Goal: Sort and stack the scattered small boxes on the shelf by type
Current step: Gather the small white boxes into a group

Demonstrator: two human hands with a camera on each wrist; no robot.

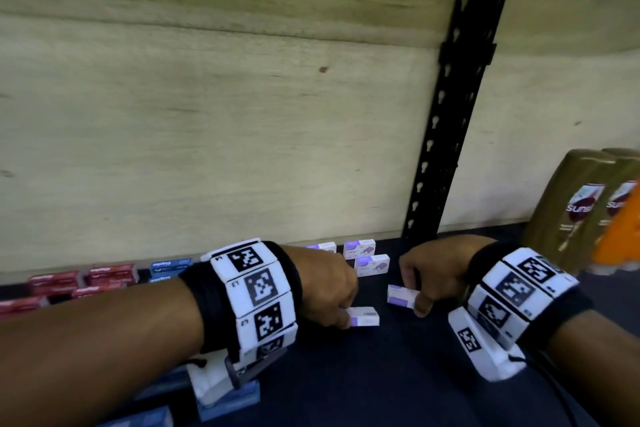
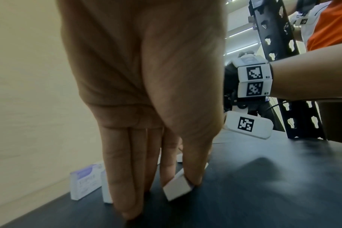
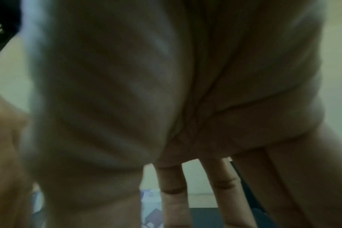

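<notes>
Small white-and-purple boxes lie on the dark shelf [image 1: 398, 374]. My left hand [image 1: 346, 317] pinches one white-and-purple box [image 1: 365, 316] between thumb and forefinger; in the left wrist view that box [image 2: 176, 189] is tilted, one edge on the shelf. My right hand [image 1: 415, 296] grips a second white-and-purple box [image 1: 400, 295] just above the shelf. Three more purple boxes [image 1: 362, 250] stand at the back wall, between the hands. The right wrist view is blurred: palm, fingers [image 3: 174, 192] and a piece of purple box [image 3: 150, 205].
Blue boxes [image 1: 169, 265] and red boxes [image 1: 69, 282] are grouped at the back left. More blue boxes [image 1: 228, 399] lie under my left wrist at the front. Gold shampoo bottles [image 1: 575, 215] stand at the right. A black shelf upright [image 1: 446, 114] rises behind.
</notes>
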